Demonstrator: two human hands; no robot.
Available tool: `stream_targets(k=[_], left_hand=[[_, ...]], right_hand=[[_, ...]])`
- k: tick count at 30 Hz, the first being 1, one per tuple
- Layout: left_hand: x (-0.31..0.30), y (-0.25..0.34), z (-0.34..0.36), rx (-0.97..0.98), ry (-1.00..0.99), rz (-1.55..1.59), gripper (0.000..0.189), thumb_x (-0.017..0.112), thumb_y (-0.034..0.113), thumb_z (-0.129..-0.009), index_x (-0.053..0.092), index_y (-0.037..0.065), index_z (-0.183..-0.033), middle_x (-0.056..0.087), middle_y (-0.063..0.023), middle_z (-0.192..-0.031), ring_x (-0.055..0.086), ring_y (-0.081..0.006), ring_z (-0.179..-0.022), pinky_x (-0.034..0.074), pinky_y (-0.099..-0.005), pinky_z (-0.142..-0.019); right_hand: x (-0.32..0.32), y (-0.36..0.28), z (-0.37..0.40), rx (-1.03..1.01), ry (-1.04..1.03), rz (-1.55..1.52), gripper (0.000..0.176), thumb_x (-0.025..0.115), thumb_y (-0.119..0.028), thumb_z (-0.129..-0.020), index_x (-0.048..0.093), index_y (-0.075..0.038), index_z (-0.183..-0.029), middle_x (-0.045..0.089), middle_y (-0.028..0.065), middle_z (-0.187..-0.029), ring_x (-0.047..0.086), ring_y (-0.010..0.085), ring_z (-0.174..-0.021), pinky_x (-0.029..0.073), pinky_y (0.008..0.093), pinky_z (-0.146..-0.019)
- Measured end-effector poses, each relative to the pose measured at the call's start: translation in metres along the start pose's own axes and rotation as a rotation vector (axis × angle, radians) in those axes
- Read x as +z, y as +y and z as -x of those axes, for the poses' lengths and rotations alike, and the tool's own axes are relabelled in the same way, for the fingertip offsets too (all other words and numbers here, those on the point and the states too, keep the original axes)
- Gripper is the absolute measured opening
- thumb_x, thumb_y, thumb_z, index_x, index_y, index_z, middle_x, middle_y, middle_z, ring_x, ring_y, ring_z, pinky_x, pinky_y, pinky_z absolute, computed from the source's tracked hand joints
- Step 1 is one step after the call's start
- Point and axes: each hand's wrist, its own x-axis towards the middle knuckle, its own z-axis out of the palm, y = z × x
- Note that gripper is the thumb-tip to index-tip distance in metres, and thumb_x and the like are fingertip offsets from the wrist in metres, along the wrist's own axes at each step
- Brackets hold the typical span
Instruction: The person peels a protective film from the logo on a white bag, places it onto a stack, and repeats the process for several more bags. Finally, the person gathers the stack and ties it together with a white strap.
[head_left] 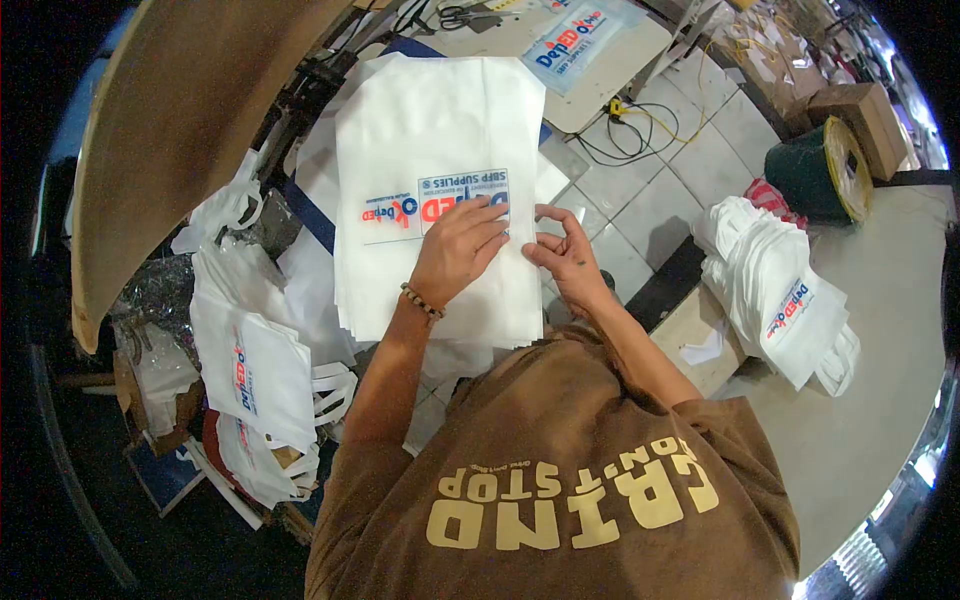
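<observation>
A stack of flat white printed cloth pieces (430,120), like bag panels, lies in front of me, its red and blue "DepED OK" print upside down. My left hand (460,242), with a beaded bracelet on the wrist, rests over the print, fingers stretched out across it. At the stack's right edge is my right hand (568,258). Its thumb tip touches the edge, and the index finger is curved with a gap to the thumb. Whether the other right fingers are under the cloth is hard to see.
White printed bags with handles (775,290) are piled on the right-hand table (880,420). More bags (255,370) hang at the left. A printing screen (585,45) and scissors (470,15) lie ahead. Cables (640,130) cross the tiled floor. A curved brown board (180,120) juts in upper left.
</observation>
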Motion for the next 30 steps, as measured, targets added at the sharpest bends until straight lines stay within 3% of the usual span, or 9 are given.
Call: stream_targets(k=[30], left_hand=[[-0.003, -0.001, -0.006, 0.057, -0.009, -0.004, 0.014, 0.075, 0.008, -0.079, 0.073, 0.001, -0.091, 0.072, -0.0112, -0.109, 0.064, -0.0300, -0.108, 0.051, -0.0400, -0.092]], right_hand=[[-0.006, 0.006, -0.001, 0.064, -0.008, -0.130, 0.058, 0.070, -0.001, -0.087, 0.042, -0.007, -0.137, 0.070, 0.0137, -0.110, 0.066, 0.0172, -0.094, 0.051, 0.0300, -0.084]])
